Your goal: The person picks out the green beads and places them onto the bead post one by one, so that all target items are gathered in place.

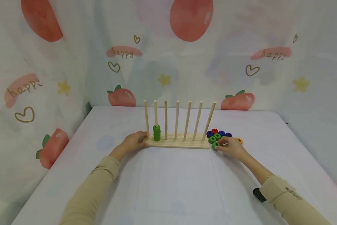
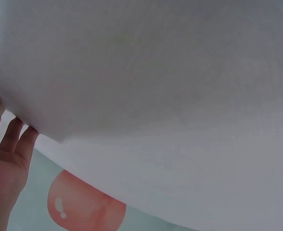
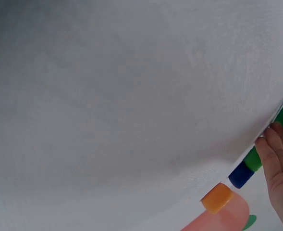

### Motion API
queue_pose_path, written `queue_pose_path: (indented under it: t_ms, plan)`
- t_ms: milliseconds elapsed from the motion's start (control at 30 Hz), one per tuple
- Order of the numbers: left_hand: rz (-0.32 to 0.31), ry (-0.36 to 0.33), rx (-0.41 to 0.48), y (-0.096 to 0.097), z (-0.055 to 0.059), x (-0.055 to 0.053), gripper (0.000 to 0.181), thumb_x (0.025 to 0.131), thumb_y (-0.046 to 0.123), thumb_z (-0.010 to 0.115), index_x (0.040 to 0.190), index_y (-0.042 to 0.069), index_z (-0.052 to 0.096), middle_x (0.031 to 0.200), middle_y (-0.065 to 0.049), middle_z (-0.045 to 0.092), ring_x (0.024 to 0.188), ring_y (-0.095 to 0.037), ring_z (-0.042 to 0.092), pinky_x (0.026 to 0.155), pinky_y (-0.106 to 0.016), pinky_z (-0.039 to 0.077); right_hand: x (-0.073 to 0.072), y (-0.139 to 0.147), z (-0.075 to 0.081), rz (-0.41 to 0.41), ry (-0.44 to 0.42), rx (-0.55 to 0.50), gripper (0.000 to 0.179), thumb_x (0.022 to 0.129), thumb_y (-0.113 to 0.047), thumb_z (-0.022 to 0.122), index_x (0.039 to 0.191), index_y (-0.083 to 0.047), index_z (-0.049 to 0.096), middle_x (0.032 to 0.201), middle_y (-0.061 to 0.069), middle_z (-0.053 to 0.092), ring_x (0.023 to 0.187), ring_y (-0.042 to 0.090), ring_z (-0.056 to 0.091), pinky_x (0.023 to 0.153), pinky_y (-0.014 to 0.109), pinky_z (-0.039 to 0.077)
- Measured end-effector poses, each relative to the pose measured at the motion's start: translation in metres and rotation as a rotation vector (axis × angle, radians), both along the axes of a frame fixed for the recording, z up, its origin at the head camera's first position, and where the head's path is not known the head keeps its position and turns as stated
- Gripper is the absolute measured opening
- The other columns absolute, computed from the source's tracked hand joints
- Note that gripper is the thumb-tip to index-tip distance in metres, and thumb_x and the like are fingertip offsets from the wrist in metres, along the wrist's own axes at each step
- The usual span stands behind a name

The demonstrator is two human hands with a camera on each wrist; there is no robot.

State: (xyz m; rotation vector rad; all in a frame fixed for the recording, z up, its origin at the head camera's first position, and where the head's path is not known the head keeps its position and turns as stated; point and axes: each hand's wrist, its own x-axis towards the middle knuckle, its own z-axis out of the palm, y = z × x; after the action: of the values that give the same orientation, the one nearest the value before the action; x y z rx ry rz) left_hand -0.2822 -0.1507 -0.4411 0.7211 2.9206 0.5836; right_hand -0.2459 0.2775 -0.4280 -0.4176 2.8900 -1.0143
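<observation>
The green ring (image 1: 214,144) lies on or just above the desk (image 1: 168,181), near the front right corner of the wooden peg stand (image 1: 179,143); contact with the desk cannot be confirmed. The right hand (image 1: 232,147) pinches this ring between thumb and fingertips. The ring is at the left side of that hand, on the side facing the stand. Its hole faces the head camera; its exact tilt cannot be told.

Governing relation: the long axis of the stand runs left to right, with seven pegs in one row. A stack of green rings (image 1: 156,134) sits around the second peg from the left, at the end opposite the held ring. Most of the stand's length separates the two. The right hand is nearer the rightmost peg; the left hand (image 1: 133,141) is nearer the stack.

The left hand grips the left end of the base, thumb at the front edge and fingers toward the rear.

Loose rings lie behind and beside the right hand: two green, a red ring (image 1: 212,130), a blue ring (image 1: 221,132), two purple and an orange ring (image 3: 217,198). A black object (image 1: 259,195) lies beside the right sleeve (image 1: 290,197). A printed backdrop (image 1: 202,68) stands behind the desk.
</observation>
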Motion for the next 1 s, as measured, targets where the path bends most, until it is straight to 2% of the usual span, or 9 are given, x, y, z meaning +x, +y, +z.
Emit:
queue_pose_path:
  t_ms: [300, 733, 1000]
  plan:
    - [0.0, -0.007, 0.002, 0.0, 0.002, 0.001, 0.06, 0.088, 0.033, 0.065, 0.136, 0.001, 0.048, 0.137, -0.021, 0.05, 0.125, -0.038, 0.049, 0.102, -0.051, 0.041, 0.003, -0.003, 0.003, 0.007, 0.044, -0.017, 0.028, 0.083, -0.009, 0.071, 0.098, 0.012, 0.061, 0.093, 0.023, 0.067, 0.088, 0.033, 0.067, 0.075, 0.034, 0.057]
    - [-0.004, 0.0, 0.006, -0.001, -0.001, 0.003, 0.062, 0.088, 0.034, 0.065, 0.137, 0.0, 0.046, 0.136, -0.02, 0.051, 0.123, -0.037, 0.051, 0.1, -0.051, 0.043, 0.009, -0.013, 0.007, 0.013, 0.117, -0.037, 0.027, 0.081, -0.007, 0.072, 0.1, 0.01, 0.062, 0.094, 0.023, 0.069, 0.088, 0.034, 0.069, 0.077, 0.038, 0.057]
    - [0.011, -0.004, 0.008, -0.001, 0.002, 0.004, 0.061, 0.088, 0.034, 0.065, 0.136, 0.001, 0.048, 0.136, -0.02, 0.051, 0.124, -0.038, 0.05, 0.101, -0.053, 0.041, 0.014, -0.026, 0.009, 0.072, 0.222, -0.092, 0.029, 0.079, -0.002, 0.073, 0.103, 0.01, 0.062, 0.099, 0.025, 0.069, 0.092, 0.038, 0.068, 0.081, 0.044, 0.054]
